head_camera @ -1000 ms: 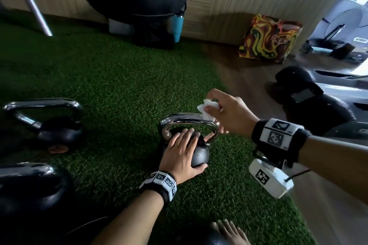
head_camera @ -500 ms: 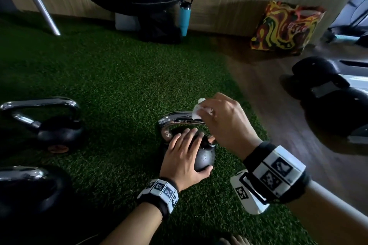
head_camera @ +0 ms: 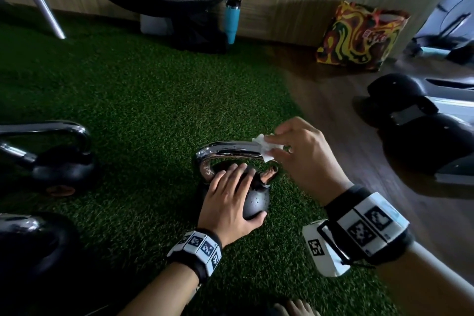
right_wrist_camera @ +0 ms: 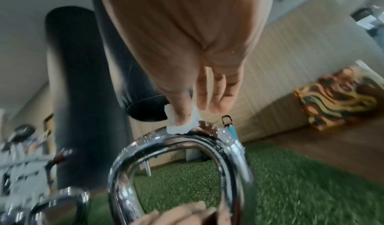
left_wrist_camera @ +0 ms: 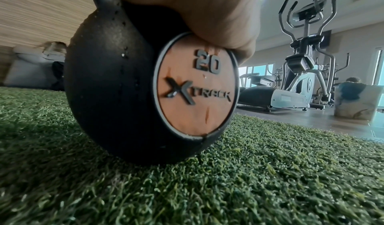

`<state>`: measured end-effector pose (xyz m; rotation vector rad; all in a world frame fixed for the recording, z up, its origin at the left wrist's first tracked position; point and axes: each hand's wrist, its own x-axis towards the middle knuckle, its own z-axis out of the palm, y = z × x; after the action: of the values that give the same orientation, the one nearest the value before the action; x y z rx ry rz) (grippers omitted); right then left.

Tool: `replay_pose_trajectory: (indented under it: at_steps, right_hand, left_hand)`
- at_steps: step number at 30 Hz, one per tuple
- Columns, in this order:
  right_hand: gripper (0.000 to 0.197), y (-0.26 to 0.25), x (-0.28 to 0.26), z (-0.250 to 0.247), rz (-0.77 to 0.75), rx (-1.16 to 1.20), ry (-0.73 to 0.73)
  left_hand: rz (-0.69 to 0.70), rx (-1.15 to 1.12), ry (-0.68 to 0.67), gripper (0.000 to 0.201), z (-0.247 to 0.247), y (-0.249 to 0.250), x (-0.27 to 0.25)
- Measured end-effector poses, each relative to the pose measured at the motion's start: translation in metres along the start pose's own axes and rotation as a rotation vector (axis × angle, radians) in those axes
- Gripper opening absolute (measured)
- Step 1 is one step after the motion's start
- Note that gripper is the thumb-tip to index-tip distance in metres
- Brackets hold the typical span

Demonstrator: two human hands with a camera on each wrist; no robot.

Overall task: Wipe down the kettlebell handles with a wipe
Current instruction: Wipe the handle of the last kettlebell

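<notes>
**Brace and wipe**

Your left hand lies flat, fingers straight, on the kettlebell on the turf, steadying it. Your right hand pinches the wipe against the handle, at its right bend.

Hidden or unclear, as we find it:
- Kettlebell: our left hand covers most of the ball.
- Wipe: mostly tucked under our right hand; its size we cannot tell.
- Second kettlebell, at left: handle cut by the frame edge.
- Third kettlebell, at lower left: cut off and dark.
- Right wrist view: lower left is blurred.
</notes>
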<state>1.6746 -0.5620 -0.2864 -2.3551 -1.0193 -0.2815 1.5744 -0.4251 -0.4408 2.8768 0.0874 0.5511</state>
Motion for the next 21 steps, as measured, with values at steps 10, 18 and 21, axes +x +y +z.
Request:
replay_pose_trajectory:
  at_steps: [10, 18, 21]
  right_hand:
    - [0.011, 0.018, -0.018, -0.01, 0.1, -0.008, 0.03]
    - [0.003, 0.027, -0.017, -0.009, 0.085, 0.029, 0.032]
    - [0.009, 0.047, -0.025, -0.007, 0.203, 0.093, -0.102]
  left_hand:
    - [-0.001, -0.006, 0.02, 0.097, -0.001, 0.0, -0.001]
    - [-0.015, -0.007, 0.0, 0.096, -0.002, 0.003, -0.001]
    - [-0.013, -0.008, -0.011, 0.097, -0.001, 0.002, -0.001]
